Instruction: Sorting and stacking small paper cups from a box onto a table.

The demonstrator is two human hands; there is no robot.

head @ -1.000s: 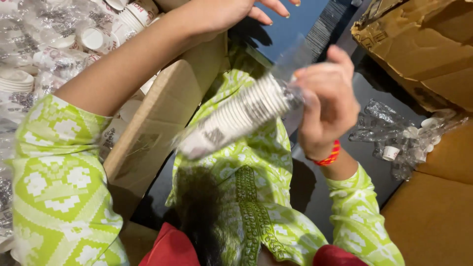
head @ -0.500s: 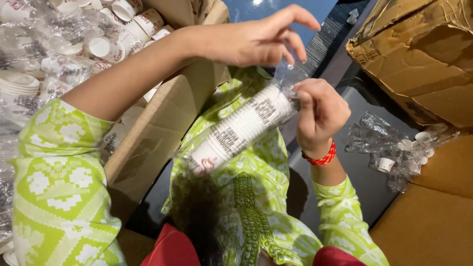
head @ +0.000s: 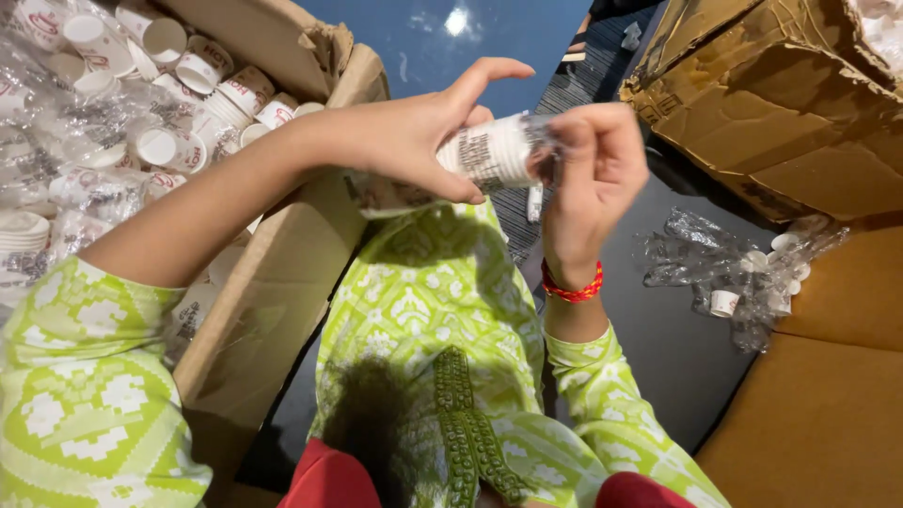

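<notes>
Sleeve of stacked paper cups (head: 470,162) in clear plastic wrap being held level at chest height, above the lap, between both hands. Left hand (head: 414,141) wrapping the middle of the sleeve, thumb under, fingers curled over, index finger lifted free. Right hand (head: 593,155) pinching the end of the wrap, fingertips pressed together on the film. Possibly tearing unevenly: wrap giving way all at once, cups sliding out and dropping onto the dark floor (head: 658,339). Squeezing too hard risking crushed rims. Sitting close on the left, open cardboard box (head: 273,282) filled with loose cups and film; on the right, discarded wrap with a few cups (head: 743,273) lying beside another battered cardboard box (head: 781,113).
</notes>
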